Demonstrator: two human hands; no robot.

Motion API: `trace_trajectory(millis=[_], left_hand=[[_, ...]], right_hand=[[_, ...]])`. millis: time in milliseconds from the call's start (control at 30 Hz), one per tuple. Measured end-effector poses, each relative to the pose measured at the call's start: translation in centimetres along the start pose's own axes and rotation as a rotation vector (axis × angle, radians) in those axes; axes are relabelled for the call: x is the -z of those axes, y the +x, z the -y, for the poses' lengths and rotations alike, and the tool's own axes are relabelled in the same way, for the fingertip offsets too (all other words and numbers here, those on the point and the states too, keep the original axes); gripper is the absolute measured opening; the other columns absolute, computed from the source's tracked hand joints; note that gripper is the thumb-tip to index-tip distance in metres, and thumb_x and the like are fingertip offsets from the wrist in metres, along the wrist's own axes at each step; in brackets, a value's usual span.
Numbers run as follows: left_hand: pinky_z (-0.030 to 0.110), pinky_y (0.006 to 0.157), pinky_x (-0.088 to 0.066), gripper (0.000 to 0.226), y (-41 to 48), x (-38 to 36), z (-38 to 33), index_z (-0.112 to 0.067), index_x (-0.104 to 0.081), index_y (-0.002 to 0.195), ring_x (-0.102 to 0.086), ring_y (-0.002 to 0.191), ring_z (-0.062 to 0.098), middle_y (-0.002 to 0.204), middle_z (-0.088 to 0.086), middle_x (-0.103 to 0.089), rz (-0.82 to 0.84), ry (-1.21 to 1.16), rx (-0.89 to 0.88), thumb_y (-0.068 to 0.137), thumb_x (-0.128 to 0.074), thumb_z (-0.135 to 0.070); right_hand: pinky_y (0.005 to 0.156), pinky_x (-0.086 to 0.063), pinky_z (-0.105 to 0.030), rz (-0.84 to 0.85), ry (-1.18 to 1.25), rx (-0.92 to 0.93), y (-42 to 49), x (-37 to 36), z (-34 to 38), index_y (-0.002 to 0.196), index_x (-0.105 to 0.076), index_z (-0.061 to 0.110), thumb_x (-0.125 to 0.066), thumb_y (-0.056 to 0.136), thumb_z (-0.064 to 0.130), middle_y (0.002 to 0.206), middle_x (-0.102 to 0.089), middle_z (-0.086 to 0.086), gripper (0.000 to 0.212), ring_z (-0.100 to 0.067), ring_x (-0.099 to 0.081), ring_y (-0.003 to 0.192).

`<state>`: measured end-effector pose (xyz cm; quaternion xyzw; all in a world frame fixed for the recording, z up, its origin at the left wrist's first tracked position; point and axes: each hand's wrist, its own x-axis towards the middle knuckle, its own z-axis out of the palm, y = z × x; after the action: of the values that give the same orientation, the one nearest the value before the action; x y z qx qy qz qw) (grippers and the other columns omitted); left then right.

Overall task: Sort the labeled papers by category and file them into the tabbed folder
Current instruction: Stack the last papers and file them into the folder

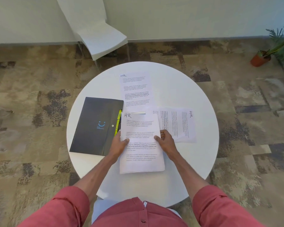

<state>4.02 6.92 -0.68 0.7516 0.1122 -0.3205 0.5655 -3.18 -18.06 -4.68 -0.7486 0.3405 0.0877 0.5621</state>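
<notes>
We pinch the stack [140, 126] by its sides, left hand [120, 145] and right hand [166, 142]; it seems light, floppy, slippery.

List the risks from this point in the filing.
1. The left hand and right hand pinch the HR stack only at its side edges, so loose sheets may fan out or slip.
2. The sideways HR sheet seems to reach under the stack, so moving the stack may drag it.
3. The stack's edge lies close beside the yellow tabs of the black folder and might bend them.
</notes>
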Motion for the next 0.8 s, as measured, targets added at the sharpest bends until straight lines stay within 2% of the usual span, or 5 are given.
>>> trace_trajectory(millis=[133, 267, 433, 633, 800], left_hand=[[0.046, 0.102, -0.059, 0.039, 0.6, 1.4, 0.1, -0.014, -0.064, 0.134, -0.075, 0.11, 0.018, 0.126, 0.001, -0.076, -0.07, -0.032, 0.038, 0.101, -0.058, 0.005], [0.048, 0.103, -0.059, 0.044, 0.9, 3.6, 0.5, -0.018, -0.066, 0.134, -0.075, 0.114, 0.023, 0.127, 0.0, -0.077, -0.123, -0.058, 0.046, 0.098, -0.058, 0.007], [0.043, 0.098, -0.06, 0.05, 0.7, 4.8, 0.6, -0.016, -0.065, 0.137, -0.075, 0.114, 0.025, 0.128, 0.002, -0.077, -0.164, -0.119, 0.04, 0.096, -0.056, 0.01], [0.044, 0.092, -0.062, 0.05, 0.5, 3.9, 0.5, -0.017, -0.067, 0.134, -0.076, 0.113, 0.028, 0.126, 0.003, -0.078, -0.143, -0.142, 0.039, 0.094, -0.055, 0.01], [0.041, 0.089, -0.062, 0.051, 0.0, 4.0, 1.1, -0.014, -0.067, 0.135, -0.077, 0.111, 0.027, 0.125, 0.004, -0.078, -0.152, -0.143, 0.026, 0.093, -0.053, 0.012]], right_hand=[[0.111, -0.044, -0.052, -0.27, -0.465, 0.182, 0.8, -0.3, -1.1, 0.149, -0.052, 0.014, -0.066, 0.1, 0.021, 0.148, -0.051, -0.011, 0.051, -0.034, -0.05, 0.137], [0.124, -0.01, -0.066, -0.043, -0.853, 0.076, 1.5, -0.7, -2.1, 0.169, -0.001, 0.038, -0.056, 0.104, 0.052, 0.178, 0.006, -0.006, 0.086, -0.035, -0.002, 0.163], [0.122, -0.003, -0.073, 0.085, -0.898, 0.112, 1.4, 0.2, -3.4, 0.167, -0.003, 0.044, -0.059, 0.101, 0.055, 0.176, 0.021, 0.0, 0.088, -0.035, 0.016, 0.162], [0.129, -0.01, -0.06, 0.133, -0.779, 0.314, 1.5, 5.8, -5.6, 0.13, -0.062, 0.038, -0.066, 0.081, 0.013, 0.173, -0.025, 0.013, 0.054, -0.016, -0.013, 0.163], [0.109, -0.047, -0.057, -0.296, -0.524, 0.397, 1.7, 7.0, -6.5, 0.097, -0.076, 0.021, -0.073, 0.077, 0.0, 0.133, -0.073, -0.001, 0.029, -0.024, -0.061, 0.135]])
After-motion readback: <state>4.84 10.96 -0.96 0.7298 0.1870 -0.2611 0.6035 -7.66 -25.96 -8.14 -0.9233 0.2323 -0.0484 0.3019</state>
